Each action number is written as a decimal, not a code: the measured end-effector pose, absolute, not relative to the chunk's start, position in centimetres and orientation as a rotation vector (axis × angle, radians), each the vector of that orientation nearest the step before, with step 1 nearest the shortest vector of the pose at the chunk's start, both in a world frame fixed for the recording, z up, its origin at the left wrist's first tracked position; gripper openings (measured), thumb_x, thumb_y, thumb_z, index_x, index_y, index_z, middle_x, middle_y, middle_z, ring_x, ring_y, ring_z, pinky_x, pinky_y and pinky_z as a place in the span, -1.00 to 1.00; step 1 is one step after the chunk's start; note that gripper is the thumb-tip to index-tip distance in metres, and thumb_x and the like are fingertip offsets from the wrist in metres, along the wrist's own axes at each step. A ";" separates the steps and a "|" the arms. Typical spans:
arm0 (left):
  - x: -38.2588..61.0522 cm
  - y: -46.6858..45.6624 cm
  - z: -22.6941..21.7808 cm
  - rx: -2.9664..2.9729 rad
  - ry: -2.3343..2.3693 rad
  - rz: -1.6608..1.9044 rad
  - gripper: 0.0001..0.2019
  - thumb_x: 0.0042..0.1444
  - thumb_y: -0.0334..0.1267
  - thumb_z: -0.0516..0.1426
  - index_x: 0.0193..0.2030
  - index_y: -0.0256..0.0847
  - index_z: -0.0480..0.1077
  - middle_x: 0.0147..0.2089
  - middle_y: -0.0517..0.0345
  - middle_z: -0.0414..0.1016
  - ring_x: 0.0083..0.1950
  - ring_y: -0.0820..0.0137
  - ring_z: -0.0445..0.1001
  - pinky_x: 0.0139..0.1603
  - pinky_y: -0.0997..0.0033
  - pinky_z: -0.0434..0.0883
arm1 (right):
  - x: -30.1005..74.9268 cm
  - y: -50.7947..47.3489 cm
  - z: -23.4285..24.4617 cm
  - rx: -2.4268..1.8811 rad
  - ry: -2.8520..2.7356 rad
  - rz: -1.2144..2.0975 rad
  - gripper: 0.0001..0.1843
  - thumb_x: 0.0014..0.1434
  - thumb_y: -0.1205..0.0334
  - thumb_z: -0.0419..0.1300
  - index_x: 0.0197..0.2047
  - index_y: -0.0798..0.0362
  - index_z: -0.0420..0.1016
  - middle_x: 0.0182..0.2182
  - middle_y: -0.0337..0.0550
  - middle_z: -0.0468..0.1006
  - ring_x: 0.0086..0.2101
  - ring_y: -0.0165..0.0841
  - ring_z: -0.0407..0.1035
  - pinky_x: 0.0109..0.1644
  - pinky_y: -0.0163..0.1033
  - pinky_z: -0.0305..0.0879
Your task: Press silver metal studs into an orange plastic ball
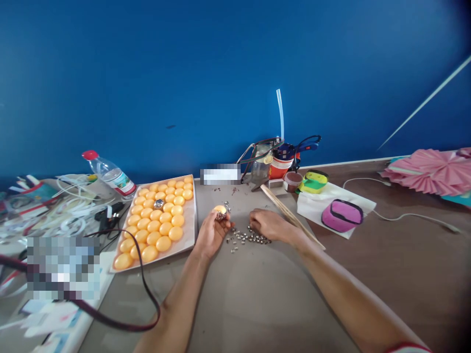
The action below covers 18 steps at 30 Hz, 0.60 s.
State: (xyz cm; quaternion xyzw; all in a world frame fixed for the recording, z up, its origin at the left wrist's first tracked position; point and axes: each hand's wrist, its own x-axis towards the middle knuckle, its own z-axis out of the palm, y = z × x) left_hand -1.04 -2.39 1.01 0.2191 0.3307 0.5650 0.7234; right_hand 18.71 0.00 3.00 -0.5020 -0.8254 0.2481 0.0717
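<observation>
My left hand [212, 233] is closed around an orange ball [220, 209], like a ping-pong ball, partly covered with small shiny metal pieces. Just right of it, my right hand [268, 224] has its fingers bent together at the edge of a scatter of small silvery metal pieces [246, 236]; what they pinch, if anything, is hidden. To the left lies a shallow white box [190, 215] filled with rows of similar orange balls [153, 226]. Among them sits one ball covered in silvery pieces [158, 204].
Wooden sticks [290, 215] lie beyond my right forearm. Behind them stand a glass jar [260, 166], an orange cup [280, 168] and a small brown tub [293, 181]. Purple [342, 215] and yellow-green [313, 181] pieces rest on white paper. A bottle [112, 176] and a dark cable [147, 289] are leftward.
</observation>
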 end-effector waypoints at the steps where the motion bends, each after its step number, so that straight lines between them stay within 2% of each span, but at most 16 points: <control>1: -1.0 -2.4 1.0 0.484 0.732 1.247 -0.79 0.07 -0.16 0.12 -0.32 -0.30 0.37 -0.40 0.10 0.46 -0.50 0.49 0.38 -0.17 0.26 0.41 | 18.6 0.0 3.0 -1.493 -2.408 0.772 -0.85 0.12 0.30 0.03 -0.35 0.07 0.42 -0.35 -0.10 0.52 -0.34 -0.37 0.35 -0.29 -0.33 0.10; 7: -0.8 -2.5 0.9 0.557 0.709 1.215 -0.79 0.09 -0.16 0.12 -0.30 -0.30 0.37 -0.39 0.08 0.48 -0.47 0.46 0.41 -0.17 0.26 0.39 | 17.7 -0.2 3.1 -1.270 -1.964 1.116 -0.84 0.07 0.31 0.02 -0.30 0.07 0.42 -0.48 -0.24 0.48 -0.44 -0.44 0.32 -0.30 -0.34 0.19; 10: -0.8 -2.6 0.8 0.580 0.702 1.194 -0.79 0.08 -0.17 0.12 -0.26 -0.30 0.37 -0.38 0.07 0.48 -0.45 0.46 0.42 -0.23 0.35 0.38 | 17.2 -0.3 2.9 -1.173 -1.703 1.426 -0.79 0.02 0.25 0.08 -0.26 0.11 0.43 -0.48 -0.25 0.48 -0.51 -0.47 0.32 -0.33 -0.32 0.23; 12: -0.8 -2.6 0.8 0.586 0.704 1.181 -0.78 0.08 -0.17 0.12 -0.24 -0.30 0.37 -0.36 0.06 0.48 -0.43 0.45 0.43 -0.27 0.40 0.37 | 16.9 -0.4 2.7 -1.118 -1.557 1.577 -0.79 -0.03 0.21 0.14 -0.30 0.12 0.43 -0.48 -0.25 0.49 -0.54 -0.49 0.32 -0.35 -0.32 0.23; 18: -0.6 -2.9 1.0 0.600 0.707 1.156 -0.78 0.07 -0.17 0.14 -0.23 -0.29 0.36 -0.35 0.05 0.49 -0.42 0.45 0.44 -0.25 0.39 0.37 | 16.5 -0.7 2.7 -1.010 -1.344 1.624 -0.80 -0.08 0.17 0.22 -0.39 0.12 0.45 -0.57 -0.32 0.43 -0.59 -0.55 0.22 -0.45 -0.37 0.14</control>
